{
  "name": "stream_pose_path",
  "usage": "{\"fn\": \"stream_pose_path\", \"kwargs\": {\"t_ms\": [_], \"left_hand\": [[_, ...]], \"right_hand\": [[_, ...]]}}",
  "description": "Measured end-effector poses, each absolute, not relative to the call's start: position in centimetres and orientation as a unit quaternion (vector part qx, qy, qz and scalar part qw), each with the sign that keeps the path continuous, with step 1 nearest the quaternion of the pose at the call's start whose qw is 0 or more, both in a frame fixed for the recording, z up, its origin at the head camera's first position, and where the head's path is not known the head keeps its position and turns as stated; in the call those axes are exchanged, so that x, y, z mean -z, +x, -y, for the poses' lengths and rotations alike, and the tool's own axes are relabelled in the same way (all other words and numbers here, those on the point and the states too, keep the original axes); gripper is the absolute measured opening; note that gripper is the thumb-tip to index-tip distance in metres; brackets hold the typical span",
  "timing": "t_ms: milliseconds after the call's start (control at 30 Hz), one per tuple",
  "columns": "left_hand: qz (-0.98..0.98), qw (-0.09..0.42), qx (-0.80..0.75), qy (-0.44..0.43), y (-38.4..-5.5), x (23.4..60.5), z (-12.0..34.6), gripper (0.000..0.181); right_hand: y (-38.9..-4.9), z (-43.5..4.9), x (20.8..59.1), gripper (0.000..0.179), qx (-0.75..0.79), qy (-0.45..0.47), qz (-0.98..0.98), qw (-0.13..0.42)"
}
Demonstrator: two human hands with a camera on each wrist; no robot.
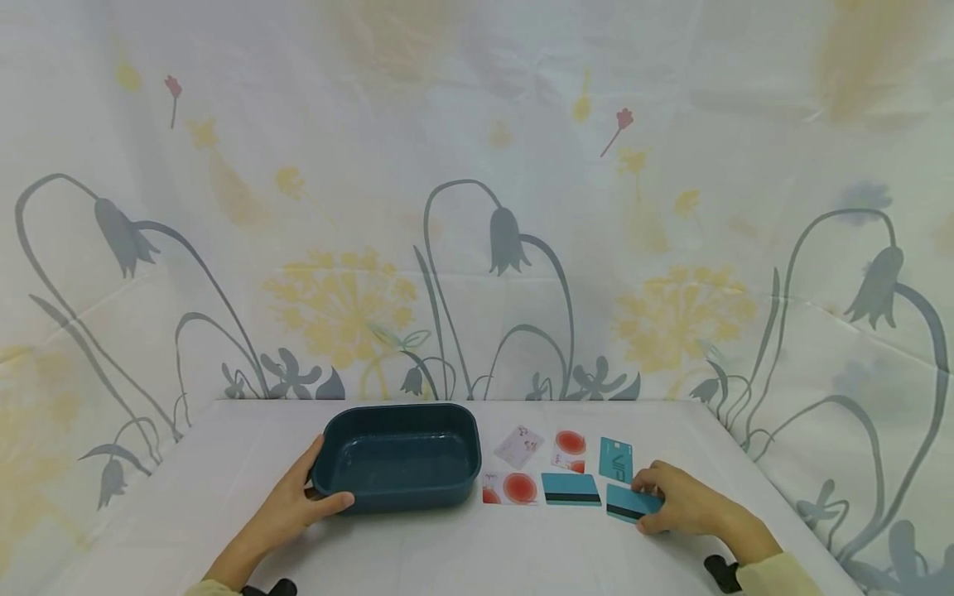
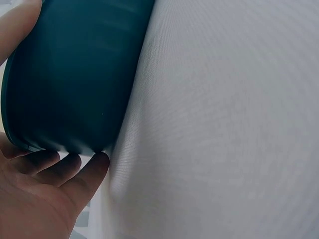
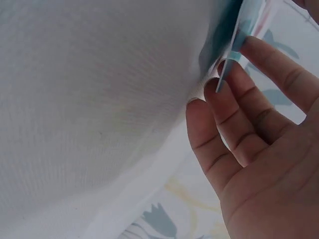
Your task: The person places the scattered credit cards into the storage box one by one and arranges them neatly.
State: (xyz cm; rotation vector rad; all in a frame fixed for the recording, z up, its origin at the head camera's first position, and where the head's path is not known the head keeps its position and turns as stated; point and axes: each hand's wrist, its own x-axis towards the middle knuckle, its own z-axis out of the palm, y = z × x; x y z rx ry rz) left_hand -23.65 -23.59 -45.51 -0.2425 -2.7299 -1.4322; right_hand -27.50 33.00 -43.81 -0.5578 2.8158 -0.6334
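Note:
A dark teal rectangular container [image 1: 406, 499] with rounded corners stands on the white-covered table. My left hand [image 1: 292, 511] grips its left end, the thumb at the front wall and the fingers along the side. In the left wrist view the fingertips press against the wall [image 2: 75, 84]. At the right, my right hand [image 1: 681, 501] pinches a blue card with a dark stripe [image 1: 624, 502] between thumb and fingers. Seen from the right wrist, that card [image 3: 228, 69] is tilted, its edge raised at the fingertips. Just behind it lies a blue VIP card [image 1: 615, 458].
Left of the VIP card lie a blue striped card [image 1: 570, 489], a card with a red circle [image 1: 570, 449], another red-circle card [image 1: 514, 488] and a pale patterned card [image 1: 519, 447]. A flower-printed cloth [image 1: 477, 290] hangs behind the table.

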Motion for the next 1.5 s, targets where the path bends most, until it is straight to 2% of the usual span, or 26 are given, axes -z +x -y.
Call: {"fn": "stream_pose_path", "kwargs": {"t_ms": [300,633,933,1500], "left_hand": [[0.880,0.027,0.468,-0.078,-23.6,45.7,23.6,0.110],[0.885,0.025,0.459,-0.074,-23.6,45.5,23.7,0.110],[0.882,0.023,0.464,-0.075,-23.6,45.5,23.7,0.110],[0.893,0.021,0.446,-0.065,-23.6,45.3,23.6,0.111]], "right_hand": [[-27.6,-32.9,43.9,0.043,0.201,-0.201,-0.955,0.083],[-28.1,-31.9,43.8,0.044,0.183,-0.195,-0.963,0.037],[-28.3,-29.4,42.6,0.046,0.160,-0.225,-0.961,0.007],[-29.7,-24.5,41.2,0.046,0.160,-0.293,-0.943,-0.011]]}}
